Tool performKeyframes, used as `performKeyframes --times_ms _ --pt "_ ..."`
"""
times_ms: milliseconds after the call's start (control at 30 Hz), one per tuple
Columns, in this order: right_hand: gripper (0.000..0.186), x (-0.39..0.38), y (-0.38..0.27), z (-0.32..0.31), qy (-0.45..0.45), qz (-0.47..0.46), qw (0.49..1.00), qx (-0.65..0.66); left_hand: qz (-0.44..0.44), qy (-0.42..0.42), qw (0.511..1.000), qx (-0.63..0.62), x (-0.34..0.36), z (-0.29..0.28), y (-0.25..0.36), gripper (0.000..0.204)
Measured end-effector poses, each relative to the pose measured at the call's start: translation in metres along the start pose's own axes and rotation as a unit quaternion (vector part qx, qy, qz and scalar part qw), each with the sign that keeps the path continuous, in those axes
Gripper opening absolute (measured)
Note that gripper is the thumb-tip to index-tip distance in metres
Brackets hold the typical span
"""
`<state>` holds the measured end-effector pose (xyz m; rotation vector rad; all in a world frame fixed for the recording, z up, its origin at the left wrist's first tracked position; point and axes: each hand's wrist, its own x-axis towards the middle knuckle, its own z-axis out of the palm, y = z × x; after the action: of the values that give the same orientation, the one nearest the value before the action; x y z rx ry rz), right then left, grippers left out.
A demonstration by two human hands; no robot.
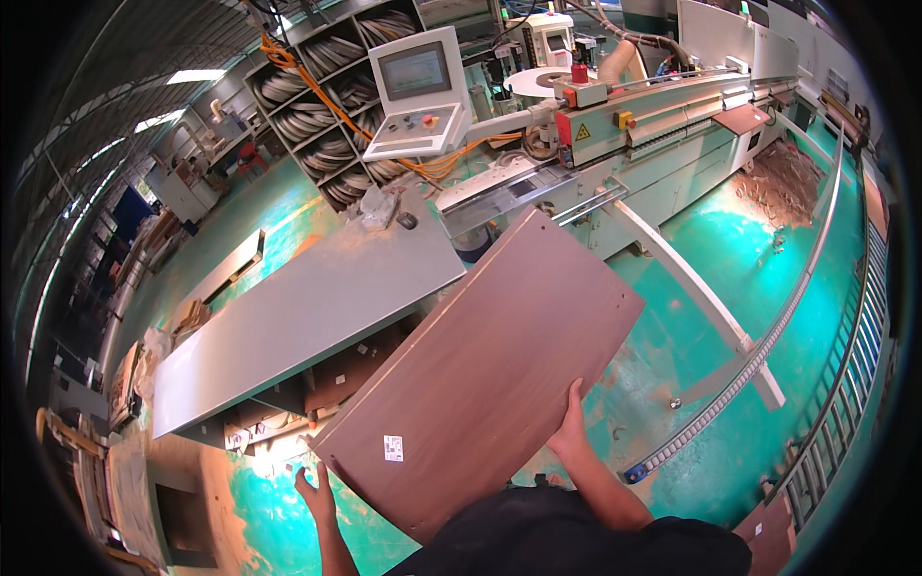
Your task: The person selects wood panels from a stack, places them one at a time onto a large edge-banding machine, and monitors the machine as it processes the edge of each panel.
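Observation:
A large dark-brown wooden panel (490,365) is tilted across the space before me, with a white printed label (394,448) near its lower left corner. My right hand (570,434) grips its right edge, thumb on the upper face; the other fingers are hidden beneath. Beside the lower left corner is my left hand (317,494), thumb and fingers apart. It is very close to the panel's edge, and I cannot tell whether it touches.
A grey-topped worktable (317,307) stands to the left, with brown panels on its lower shelf. Ahead is a long edge-banding machine (663,144) with a control screen (416,72). A curved support rail (740,374) and a roller conveyor (845,403) run along the right. Wood scrap (783,182) lies beyond.

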<state>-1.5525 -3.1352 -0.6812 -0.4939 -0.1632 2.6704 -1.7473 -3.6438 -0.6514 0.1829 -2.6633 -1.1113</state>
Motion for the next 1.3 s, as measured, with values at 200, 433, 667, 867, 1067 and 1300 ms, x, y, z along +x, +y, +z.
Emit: performKeyframes --times_ms 200,433,667,867,1067,1300 --pt "0.083 0.134 -0.016 0.014 0.053 -0.061 0.997 -0.021 -0.419 -0.375 0.777 -0.284 -0.026 0.089 0.001 0.102" --pt "0.085 0.286 -0.01 0.044 0.127 -0.077 0.989 -0.024 -0.326 -0.507 0.753 -0.262 0.101 0.211 0.068 0.077" --pt "0.092 0.378 0.002 0.053 0.152 -0.088 0.984 0.02 -0.438 -0.46 0.675 -0.376 0.204 0.276 0.089 0.053" --pt "0.088 0.42 -0.01 0.086 0.186 -0.087 0.978 0.018 -0.461 -0.36 0.681 -0.442 0.23 0.325 0.094 0.04" --pt "0.09 0.453 -0.032 0.086 0.232 -0.067 0.97 -0.031 -0.477 -0.323 0.66 -0.482 0.256 0.368 0.102 0.036" --pt "0.097 0.456 -0.082 0.111 0.294 -0.018 0.955 -0.032 -0.472 -0.421 0.643 -0.433 0.261 0.374 0.087 0.063"
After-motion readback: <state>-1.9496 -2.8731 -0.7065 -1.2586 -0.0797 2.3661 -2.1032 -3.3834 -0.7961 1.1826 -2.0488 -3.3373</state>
